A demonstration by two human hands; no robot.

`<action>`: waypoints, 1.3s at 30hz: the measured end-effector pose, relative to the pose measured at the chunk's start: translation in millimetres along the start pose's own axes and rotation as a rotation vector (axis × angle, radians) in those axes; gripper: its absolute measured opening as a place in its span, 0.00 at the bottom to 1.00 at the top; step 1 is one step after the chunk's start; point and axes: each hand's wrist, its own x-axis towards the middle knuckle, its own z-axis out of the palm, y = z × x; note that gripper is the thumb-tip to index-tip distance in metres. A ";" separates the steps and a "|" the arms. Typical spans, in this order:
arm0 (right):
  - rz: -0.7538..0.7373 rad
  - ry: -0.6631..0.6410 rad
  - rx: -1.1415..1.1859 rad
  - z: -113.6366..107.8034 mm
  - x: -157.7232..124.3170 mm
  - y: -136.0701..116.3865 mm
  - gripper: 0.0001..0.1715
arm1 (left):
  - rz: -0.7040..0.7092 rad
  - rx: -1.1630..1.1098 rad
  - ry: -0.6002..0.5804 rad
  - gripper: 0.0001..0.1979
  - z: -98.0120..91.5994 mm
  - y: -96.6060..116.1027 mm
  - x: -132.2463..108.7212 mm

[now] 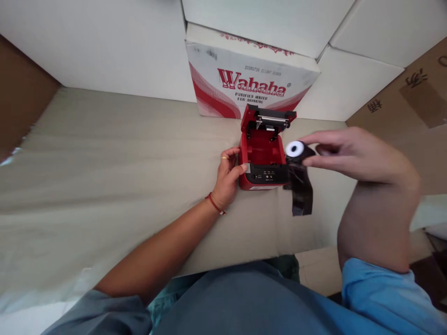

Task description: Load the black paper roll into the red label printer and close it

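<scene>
A small red printer [262, 158] stands on the cloth-covered table [104, 177] with its lid [268, 118] tipped up and its inner bay bare. My left hand [228, 174] grips the printer's left side, thumb on its front corner. My right hand [345, 151] is pinched on a black roll with a white core [296, 150], held just right of the printer at about its top edge. A loose black strip [301, 190] hangs from the roll down past the printer's right side.
A white and red Wahaha water carton [244, 79] stands right behind the printer. White boxes [104, 46] line the back, brown cardboard [412, 93] sits at right and far left. The table's front edge runs close to my body.
</scene>
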 end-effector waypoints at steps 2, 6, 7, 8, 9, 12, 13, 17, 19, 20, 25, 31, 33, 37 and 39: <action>-0.053 -0.076 -0.092 24.2 29.8 -12.9 0.24 | 0.011 0.013 -0.011 0.33 0.1 -1.0 -0.1; 0.008 -0.145 -0.412 67.0 62.8 -27.6 0.24 | 0.023 0.029 0.008 0.34 2.1 -2.2 -0.7; 0.035 -0.145 -0.462 72.8 66.0 -30.0 0.24 | 0.018 0.025 0.021 0.35 2.6 -2.2 -0.8; 0.057 -0.136 -0.491 76.6 68.2 -31.8 0.23 | 0.014 0.021 0.033 0.35 3.0 -2.2 -0.9; 0.069 -0.123 -0.503 79.0 70.2 -33.1 0.23 | 0.010 0.018 0.040 0.36 3.2 -2.0 -0.9; 0.066 -0.085 -0.495 81.8 77.0 -32.3 0.24 | 0.004 0.020 0.026 0.36 3.0 -1.1 -0.8; 0.056 -0.089 -0.480 82.2 78.8 -30.4 0.25 | 0.005 0.022 0.018 0.35 2.9 -0.8 -0.8; -0.047 -0.069 -0.310 83.9 69.1 -19.1 0.28 | 0.019 0.014 0.010 0.35 3.6 0.0 -0.8; -0.118 0.039 -0.196 86.4 49.5 -14.8 0.26 | 0.025 0.017 0.012 0.34 4.1 -0.1 -0.8; -0.155 0.095 -0.149 89.0 36.6 -13.6 0.24 | 0.027 0.023 0.011 0.34 4.1 -0.3 -0.8; -0.218 0.272 -0.059 120.7 -29.5 -14.5 0.21 | 0.041 0.054 0.008 0.34 3.5 -1.5 -0.9; -0.168 0.305 -0.159 158.4 -52.2 -5.8 0.34 | 0.099 0.131 0.009 0.32 11.0 8.2 -13.8; -0.169 0.296 -0.181 160.2 -49.3 -1.6 0.35 | 0.112 0.168 -0.025 0.36 15.6 14.3 -21.6; -0.200 0.279 -0.192 156.3 -45.7 0.6 0.36 | 0.069 0.217 -0.062 0.47 23.5 23.2 -31.5; -0.213 0.264 -0.172 152.6 -47.3 0.3 0.35 | 0.056 0.229 -0.040 0.48 25.9 25.1 -32.3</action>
